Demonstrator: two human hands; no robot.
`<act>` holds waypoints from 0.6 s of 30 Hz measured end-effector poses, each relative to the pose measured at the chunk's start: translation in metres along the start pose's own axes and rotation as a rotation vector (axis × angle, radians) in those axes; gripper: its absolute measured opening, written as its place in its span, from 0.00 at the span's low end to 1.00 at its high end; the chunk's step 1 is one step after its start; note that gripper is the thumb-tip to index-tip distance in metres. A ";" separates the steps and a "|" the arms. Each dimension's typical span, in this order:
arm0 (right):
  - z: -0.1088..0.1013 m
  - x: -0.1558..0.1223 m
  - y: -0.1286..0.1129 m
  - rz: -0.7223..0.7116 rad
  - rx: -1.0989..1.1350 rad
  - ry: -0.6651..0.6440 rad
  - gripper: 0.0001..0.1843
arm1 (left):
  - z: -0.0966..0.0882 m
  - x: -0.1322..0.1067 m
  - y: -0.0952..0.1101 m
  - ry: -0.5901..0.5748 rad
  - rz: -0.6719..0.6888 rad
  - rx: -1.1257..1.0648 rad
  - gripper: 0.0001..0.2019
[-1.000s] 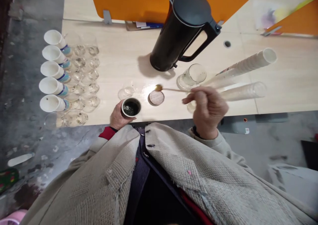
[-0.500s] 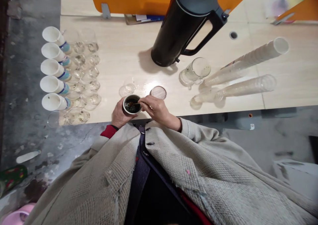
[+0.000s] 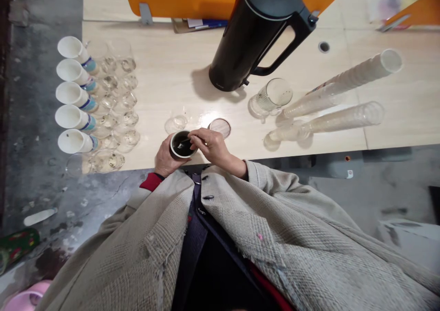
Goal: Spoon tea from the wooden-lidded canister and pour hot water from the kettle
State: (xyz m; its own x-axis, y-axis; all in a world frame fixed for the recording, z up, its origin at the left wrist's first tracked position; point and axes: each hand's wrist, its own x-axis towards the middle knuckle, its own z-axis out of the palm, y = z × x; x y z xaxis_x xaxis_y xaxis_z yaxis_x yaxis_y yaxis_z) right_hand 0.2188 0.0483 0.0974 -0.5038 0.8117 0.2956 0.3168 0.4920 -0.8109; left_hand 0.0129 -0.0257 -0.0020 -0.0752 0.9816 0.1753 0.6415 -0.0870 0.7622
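Jar sits mid-frame, clasped by our left hand; our right hand pinches a spoon. We should dip gently.

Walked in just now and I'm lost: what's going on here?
The person's left hand holds a small jar with dark contents; the right hand pinches a thin utensil reaching into it. A round wood-colored disc lies on the table just beyond, a black kettle stands farther back, and paper cups line the left side.
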 end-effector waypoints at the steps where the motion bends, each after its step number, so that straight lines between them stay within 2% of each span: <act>1: -0.001 -0.001 0.000 0.009 0.019 0.002 0.19 | 0.000 0.000 0.000 0.002 0.003 -0.002 0.57; 9: -0.018 -0.007 -0.003 0.148 0.112 0.021 0.21 | 0.000 0.000 0.006 0.016 -0.007 0.004 0.54; 13: -0.022 -0.008 -0.003 0.106 0.066 0.046 0.20 | 0.000 0.000 0.007 0.027 0.002 0.008 0.54; 18: -0.016 -0.008 0.002 0.025 -0.012 0.017 0.18 | -0.002 0.000 0.004 0.002 -0.018 0.011 0.55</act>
State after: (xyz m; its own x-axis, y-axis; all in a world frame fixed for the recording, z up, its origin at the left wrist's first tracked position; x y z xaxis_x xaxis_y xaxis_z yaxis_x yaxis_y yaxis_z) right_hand 0.2367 0.0475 0.1016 -0.4819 0.8291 0.2835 0.3389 0.4747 -0.8122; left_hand 0.0144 -0.0259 0.0024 -0.0883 0.9827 0.1626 0.6484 -0.0672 0.7584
